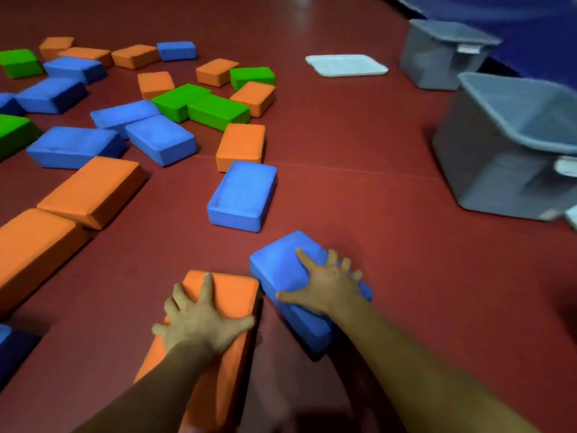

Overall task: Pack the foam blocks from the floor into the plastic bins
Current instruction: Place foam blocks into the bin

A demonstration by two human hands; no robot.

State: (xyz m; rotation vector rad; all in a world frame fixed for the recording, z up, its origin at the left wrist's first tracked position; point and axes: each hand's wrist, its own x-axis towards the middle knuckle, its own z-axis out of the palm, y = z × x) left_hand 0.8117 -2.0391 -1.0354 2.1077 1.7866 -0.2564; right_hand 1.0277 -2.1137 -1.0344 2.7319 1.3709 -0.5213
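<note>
Single head-worn view, looking forward and down across the red floor. Wide angle, straight lines bowed toward the edges. Close under the lens at bottom centre: left hand on an orange block, right hand on a blue block. Farther off, right edge: grey bin, partly cropped.
</note>
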